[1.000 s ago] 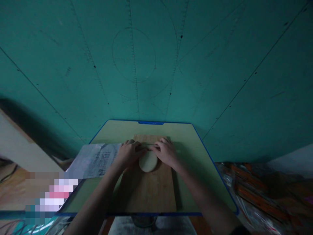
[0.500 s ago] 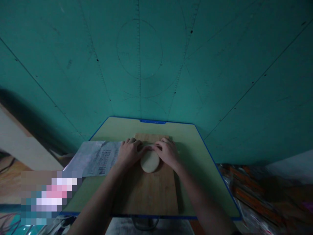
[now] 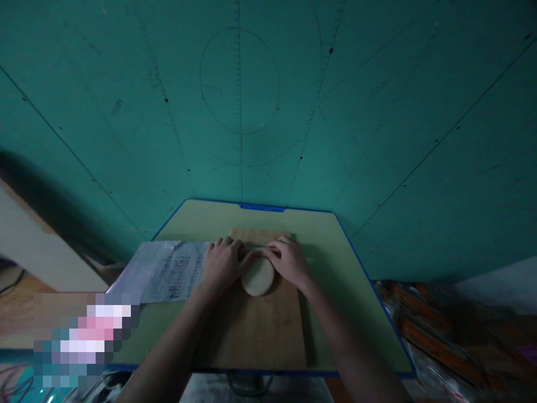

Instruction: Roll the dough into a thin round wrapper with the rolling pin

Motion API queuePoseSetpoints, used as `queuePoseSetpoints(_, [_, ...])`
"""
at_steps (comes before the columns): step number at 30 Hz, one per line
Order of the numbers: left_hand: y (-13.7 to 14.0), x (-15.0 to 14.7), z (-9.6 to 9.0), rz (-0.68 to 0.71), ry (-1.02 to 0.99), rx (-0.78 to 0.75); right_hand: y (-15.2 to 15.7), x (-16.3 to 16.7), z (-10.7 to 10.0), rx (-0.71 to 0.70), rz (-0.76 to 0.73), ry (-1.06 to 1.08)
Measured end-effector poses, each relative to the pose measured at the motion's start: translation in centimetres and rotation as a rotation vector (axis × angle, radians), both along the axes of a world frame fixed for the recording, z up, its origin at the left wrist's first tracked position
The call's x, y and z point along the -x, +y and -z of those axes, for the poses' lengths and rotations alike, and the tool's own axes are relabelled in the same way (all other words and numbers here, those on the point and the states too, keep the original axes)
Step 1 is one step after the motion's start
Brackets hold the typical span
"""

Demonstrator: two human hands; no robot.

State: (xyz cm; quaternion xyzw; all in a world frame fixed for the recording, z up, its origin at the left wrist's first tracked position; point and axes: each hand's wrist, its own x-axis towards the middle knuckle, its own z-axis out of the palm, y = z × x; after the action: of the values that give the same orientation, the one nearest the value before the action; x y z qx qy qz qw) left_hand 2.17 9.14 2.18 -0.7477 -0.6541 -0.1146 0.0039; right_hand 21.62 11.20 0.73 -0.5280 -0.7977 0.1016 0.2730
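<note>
A round, flat disc of pale dough [image 3: 258,277] lies on a wooden cutting board [image 3: 260,330]. Just beyond its far edge runs a thin, rod-like piece, apparently a slim rolling pin [image 3: 254,249], mostly covered by my fingers. My left hand [image 3: 224,258] is closed around its left part, thumb pointing inward. From the other side my right hand [image 3: 288,259] closes on the right part, its thumb close to the left one. Both thumbs are at the dough's far rim; whether they press on it I cannot tell.
The board rests on a pale table [image 3: 331,280] with a blue edge, against a green wall [image 3: 260,112] with drawn lines. A printed sheet [image 3: 168,271] lies left of the board. Wrapped orange-brown items [image 3: 436,336] are on the right, below the table.
The hands and dough stay almost in place. The thumbs and fingers have shifted very slightly, and the view has tilted a little.
</note>
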Motion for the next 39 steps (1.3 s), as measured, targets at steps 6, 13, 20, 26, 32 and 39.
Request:
queuePoseSetpoints(6, [-0.2, -0.7, -0.2, -0.048, 0.037, -0.003, -0.1, -0.2, -0.1, 0.004, -0.021, 0.020])
queuePoseSetpoints(13, [0.4, 1.7, 0.5, 0.081, -0.127, -0.018, -1.0, 0.1, 0.0, -0.028, 0.011, -0.056])
queuePoseSetpoints(20, [0.4, 2.6, 1.1, 0.079, -0.180, -0.019, -0.6, 0.1, 0.1, -0.012, 0.020, -0.049])
queuePoseSetpoints(26, [0.3, 2.6, 0.9, 0.111, -0.240, -0.009, -0.4, -1.5, -0.4, 0.001, 0.038, -0.083])
queuePoseSetpoints(32, [0.0, 2.8, 0.1, 0.136, -0.242, -0.106, -0.4, -2.7, -1.1, 0.006, -0.086, -0.066])
queuePoseSetpoints(39, [0.0, 3.3, -0.1, 0.184, -0.346, -0.035, -0.5, -3.2, -1.2, 0.031, -0.138, 0.071])
